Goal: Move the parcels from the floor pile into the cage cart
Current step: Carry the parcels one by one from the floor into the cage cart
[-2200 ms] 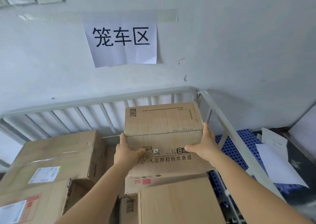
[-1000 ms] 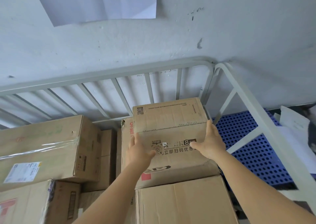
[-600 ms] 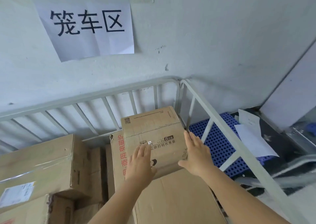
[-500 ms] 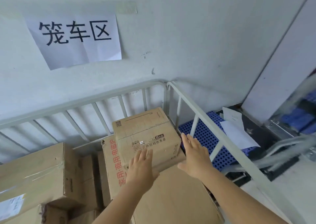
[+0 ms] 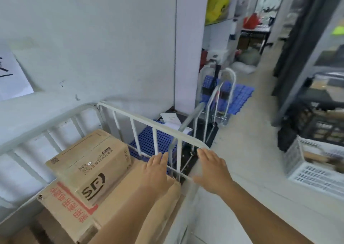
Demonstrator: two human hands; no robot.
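Note:
A small brown SF parcel (image 5: 89,163) lies on top of a box with red print (image 5: 63,212), inside the white cage cart (image 5: 154,126). Beside them lies a larger plain cardboard box (image 5: 126,197). My left hand (image 5: 155,171) hovers above that plain box with straight fingers and holds nothing. My right hand (image 5: 212,169) is stretched out past the cart's right rail, fingers straight, empty. Neither hand touches the SF parcel. The floor pile is out of view.
A blue perforated pallet (image 5: 149,143) and a folded hand trolley (image 5: 214,109) stand right of the cart. White plastic crates (image 5: 316,161) and dark shelving (image 5: 316,57) line the right side. A grey floor aisle (image 5: 251,132) runs away ahead.
Both hands have let go of the SF parcel, which now rests on the stack in the cart. The hands have drawn back and the view has swung right toward the aisle.

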